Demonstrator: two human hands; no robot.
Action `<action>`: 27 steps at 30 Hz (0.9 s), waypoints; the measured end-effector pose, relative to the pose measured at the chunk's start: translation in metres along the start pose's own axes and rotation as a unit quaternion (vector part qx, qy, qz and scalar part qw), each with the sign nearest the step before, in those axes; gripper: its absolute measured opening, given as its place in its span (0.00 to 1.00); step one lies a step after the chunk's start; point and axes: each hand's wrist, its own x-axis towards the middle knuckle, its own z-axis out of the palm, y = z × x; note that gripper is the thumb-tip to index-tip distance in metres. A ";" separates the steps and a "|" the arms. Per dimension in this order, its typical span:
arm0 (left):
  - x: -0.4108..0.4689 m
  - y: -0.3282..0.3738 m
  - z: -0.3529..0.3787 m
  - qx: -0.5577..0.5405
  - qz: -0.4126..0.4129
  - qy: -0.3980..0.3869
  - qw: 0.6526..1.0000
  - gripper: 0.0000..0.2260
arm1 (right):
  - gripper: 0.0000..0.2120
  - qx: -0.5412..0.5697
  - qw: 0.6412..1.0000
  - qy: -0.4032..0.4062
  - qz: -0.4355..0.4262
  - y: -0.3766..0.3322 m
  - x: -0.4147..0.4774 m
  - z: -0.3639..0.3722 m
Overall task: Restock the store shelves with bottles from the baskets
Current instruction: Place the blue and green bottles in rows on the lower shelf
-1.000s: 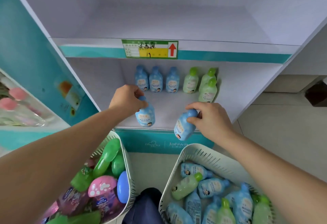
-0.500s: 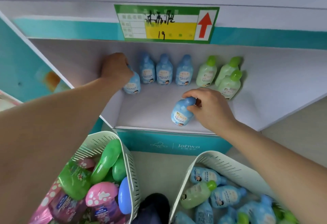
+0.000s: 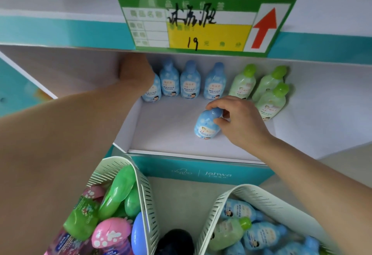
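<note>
My left hand [image 3: 135,73] reaches deep into the white shelf [image 3: 171,126] and grips a blue bottle [image 3: 153,91] at the left end of the back row, hiding its top. Three more blue bottles [image 3: 190,82] stand beside it, then three green bottles [image 3: 267,89] to the right. My right hand [image 3: 235,121] pinches the cap of another blue bottle [image 3: 207,126], which stands slightly tilted on the shelf floor in front of the row.
Below the shelf, a white basket [image 3: 249,192] at right holds several blue and green bottles. A second white basket [image 3: 145,192] at left holds green, pink and blue items. A green price tag [image 3: 201,23] hangs on the upper shelf edge, close above my left hand.
My left hand carried its blue bottle from the shelf front to the left end of the back row. My right hand moved its bottle further onto the shelf. The camera moved closer.
</note>
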 end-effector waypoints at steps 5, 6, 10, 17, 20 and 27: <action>0.003 0.000 0.003 -0.003 0.006 0.012 1.000 0.10 | 0.17 0.003 1.000 -0.011 0.001 0.002 0.001 0.003; 0.004 0.000 0.004 -0.006 0.005 0.011 1.000 0.10 | 0.17 0.004 1.000 -0.014 0.001 0.003 0.001 0.004; 0.007 0.002 0.004 0.001 0.008 0.004 1.000 0.10 | 0.17 0.007 1.000 -0.014 0.003 0.002 0.002 0.007; 0.003 0.004 0.004 0.076 0.055 -0.008 0.996 0.10 | 0.17 0.002 1.000 -0.021 0.009 0.003 0.004 0.007; -0.003 0.005 0.007 0.150 0.088 0.012 0.985 0.11 | 0.18 0.000 1.000 -0.021 0.013 0.003 0.005 0.005; -0.001 0.014 0.013 0.137 0.174 0.031 0.975 0.15 | 0.17 -0.008 1.000 -0.011 0.013 0.004 0.007 0.004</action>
